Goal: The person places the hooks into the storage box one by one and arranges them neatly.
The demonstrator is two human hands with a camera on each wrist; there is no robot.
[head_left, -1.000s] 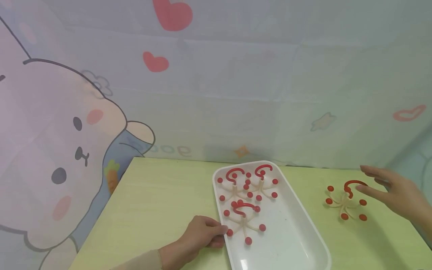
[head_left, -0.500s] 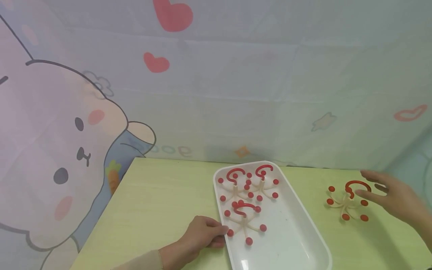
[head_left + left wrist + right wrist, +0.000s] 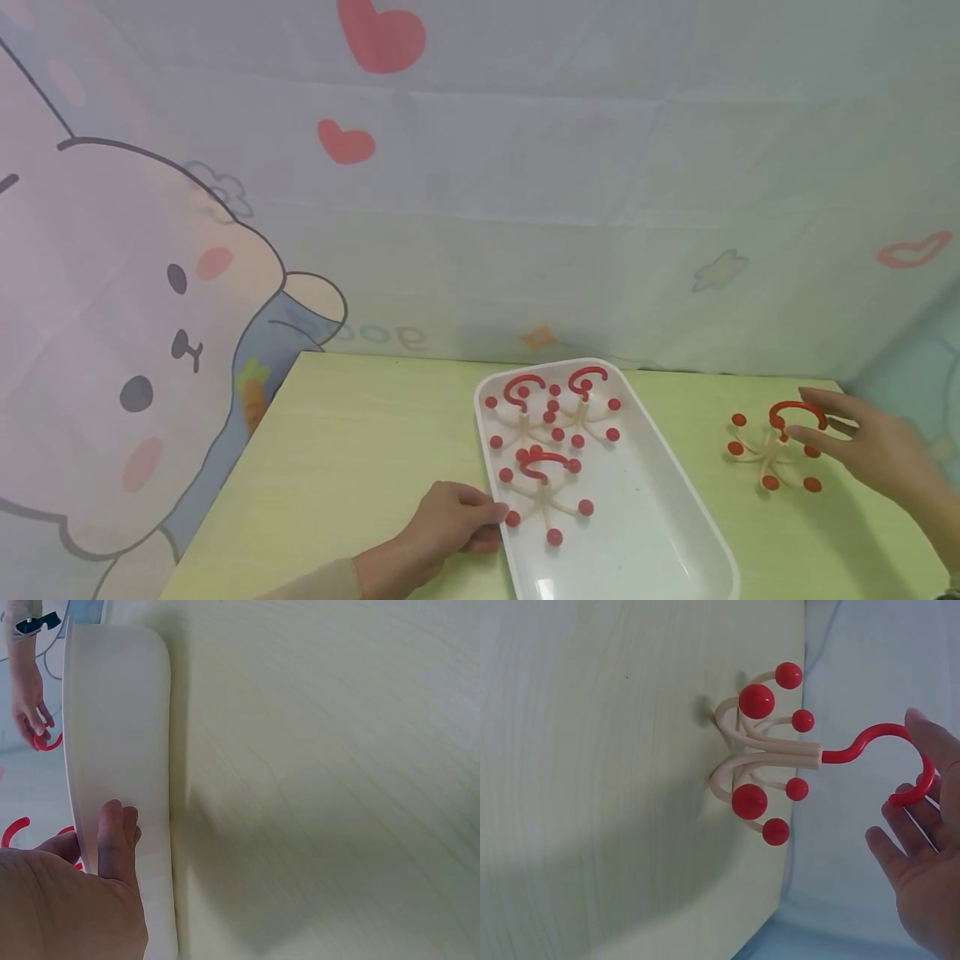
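Observation:
My left hand (image 3: 453, 518) pinches the left rim of a white tray (image 3: 637, 542); in the left wrist view its fingers (image 3: 112, 844) lie along the outer wall and the thumb goes over the rim. On the table right of the tray stands a multi-arm hanging hook (image 3: 772, 450), cream arms ending in red balls, red hook on top. Around that red hook (image 3: 881, 729) my right hand (image 3: 930, 892) is loosely spread, thumb at the outside of the curve and fingertips near its free end. Its fingers are not closed tightly.
Inside the tray, three similar hanging hooks stand: one at the back left (image 3: 523, 425), one at the back right (image 3: 582, 412), one in front (image 3: 544, 493). The light green table (image 3: 360, 433) ends at a printed cloth backdrop (image 3: 525, 208).
My right hand has come slightly closer around the red hook, thumb shifting left toward its stem. The left hand, tray and its hooks stay put.

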